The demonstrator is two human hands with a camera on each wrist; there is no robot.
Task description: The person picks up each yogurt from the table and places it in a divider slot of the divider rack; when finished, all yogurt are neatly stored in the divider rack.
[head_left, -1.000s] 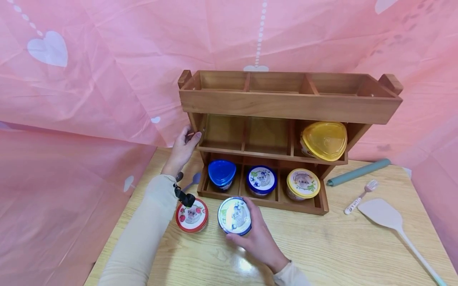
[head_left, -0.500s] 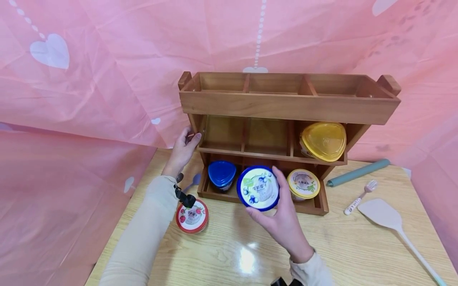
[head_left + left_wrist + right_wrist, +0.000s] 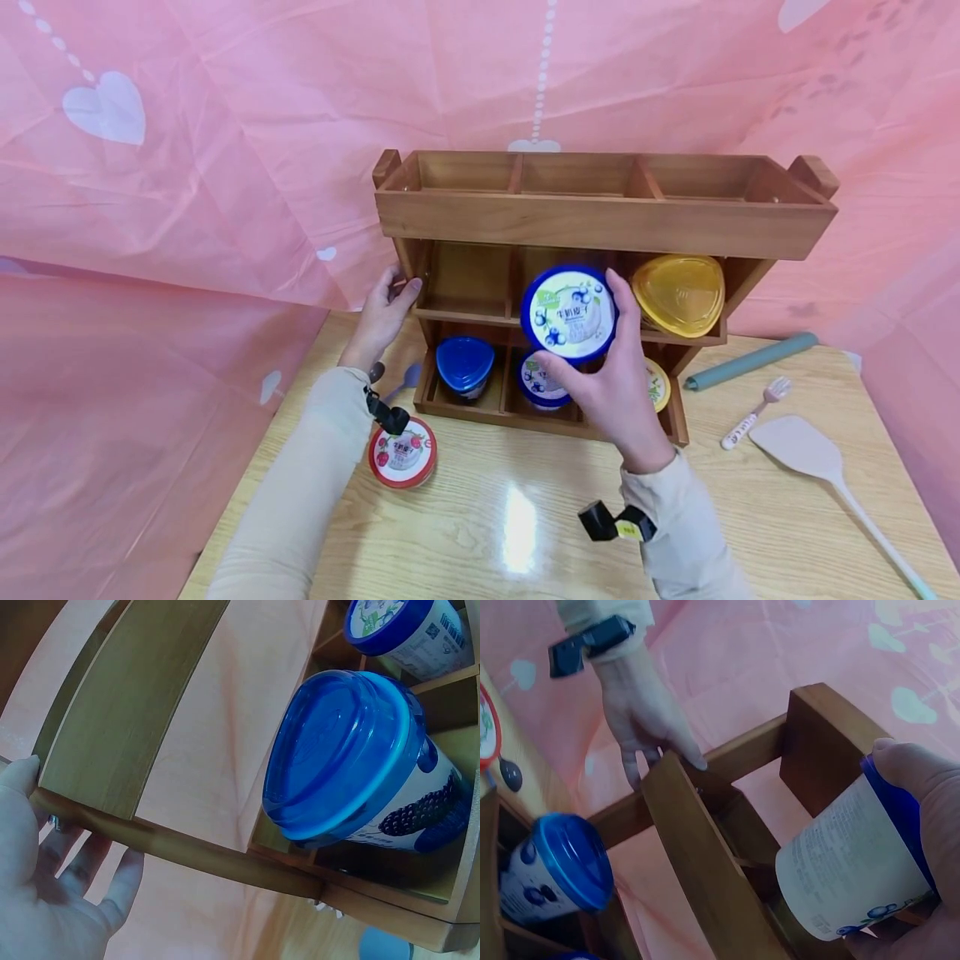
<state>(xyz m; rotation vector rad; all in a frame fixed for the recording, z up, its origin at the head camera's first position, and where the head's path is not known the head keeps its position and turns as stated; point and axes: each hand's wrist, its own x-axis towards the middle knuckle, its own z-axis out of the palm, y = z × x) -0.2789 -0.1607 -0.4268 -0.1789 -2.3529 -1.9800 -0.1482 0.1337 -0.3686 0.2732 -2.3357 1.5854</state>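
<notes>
My right hand (image 3: 611,379) grips a blue-rimmed blueberry tub (image 3: 568,313) by its side, lid facing me, in front of the middle cell of the wooden rack's (image 3: 600,221) middle shelf. In the right wrist view the tub (image 3: 855,862) is tilted with its white side showing. My left hand (image 3: 382,312) rests on the rack's left side panel, thumb on the front edge (image 3: 22,780), fingers behind. The bottom shelf holds a blue-lidded cup (image 3: 465,364), a second blueberry tub (image 3: 540,383) and a yellow-rimmed tub (image 3: 657,385), partly hidden by my hand.
A yellow-lidded tub (image 3: 678,293) fills the middle shelf's right cell. A red strawberry tub (image 3: 402,452) and a blue spoon (image 3: 405,379) lie on the wooden table left of the rack. At right lie a teal roll (image 3: 750,361), a fork (image 3: 757,411) and a spatula (image 3: 817,462).
My right hand has lifted the blueberry tub from the table up and to the right, to the middle shelf's height. The left hand has stayed on the rack.
</notes>
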